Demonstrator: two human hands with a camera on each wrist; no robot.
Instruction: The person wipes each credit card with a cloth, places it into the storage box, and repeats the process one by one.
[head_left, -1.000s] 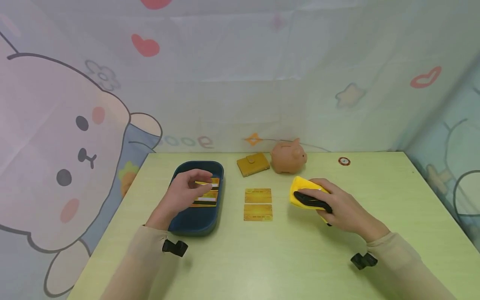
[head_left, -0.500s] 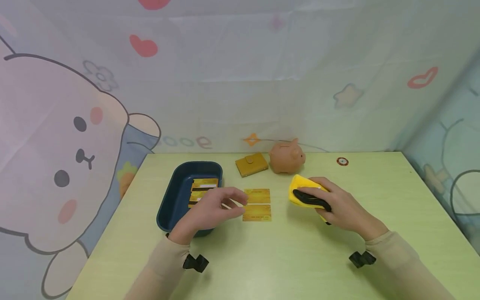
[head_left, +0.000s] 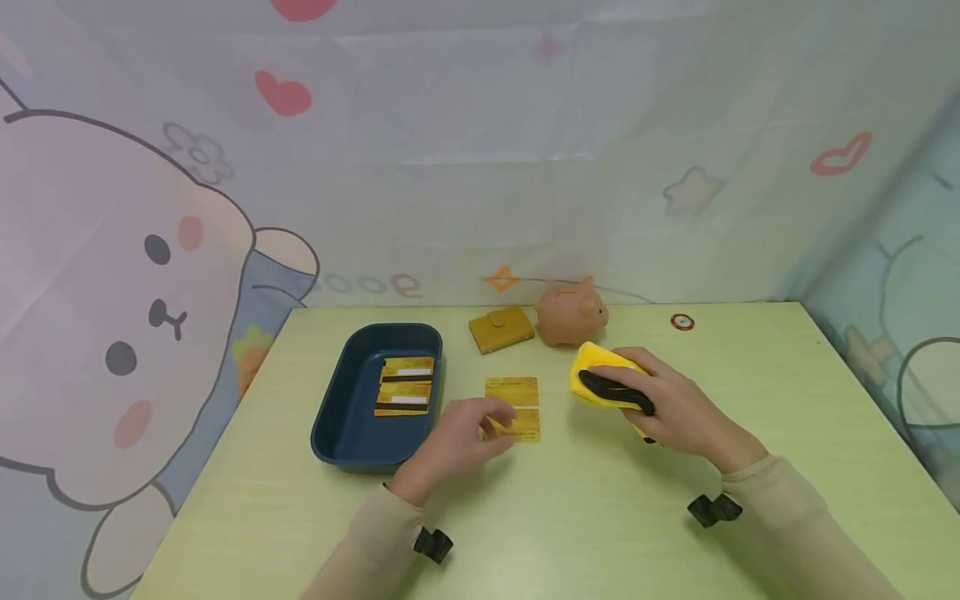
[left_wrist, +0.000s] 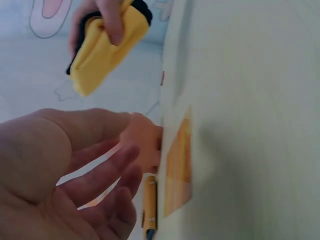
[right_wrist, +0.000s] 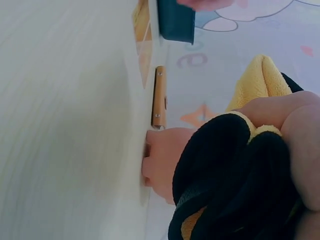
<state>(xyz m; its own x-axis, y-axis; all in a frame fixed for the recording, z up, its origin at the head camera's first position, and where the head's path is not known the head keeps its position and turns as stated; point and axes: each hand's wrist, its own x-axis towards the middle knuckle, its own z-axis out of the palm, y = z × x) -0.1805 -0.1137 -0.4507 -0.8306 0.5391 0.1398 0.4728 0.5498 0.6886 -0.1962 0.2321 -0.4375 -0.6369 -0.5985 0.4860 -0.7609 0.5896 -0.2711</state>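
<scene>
Two gold bank cards lie one behind the other on the table, the far card (head_left: 512,390) and the near card (head_left: 529,425). My left hand (head_left: 461,437) hovers at their left side, fingers loosely bent and holding nothing; it partly covers the near card in the head view. In the left wrist view a gap shows between those fingers and the cards. My right hand (head_left: 678,408) grips a folded yellow and black cloth (head_left: 592,367) above the table, right of the cards. The cloth's plush yellow face and black side show in the right wrist view (right_wrist: 260,85).
A dark blue tray (head_left: 337,429) at left holds gold cards (head_left: 405,400) with dark stripes showing. Along the back stand a mustard card wallet (head_left: 501,330) and a pink piggy bank (head_left: 570,315). A red and white chip (head_left: 682,322) lies farther right. A printed curtain (head_left: 450,167) hangs behind.
My left hand has moved right, from over the tray to beside the cards on the table. The right hand keeps its hold on the cloth and has shifted slightly left.
</scene>
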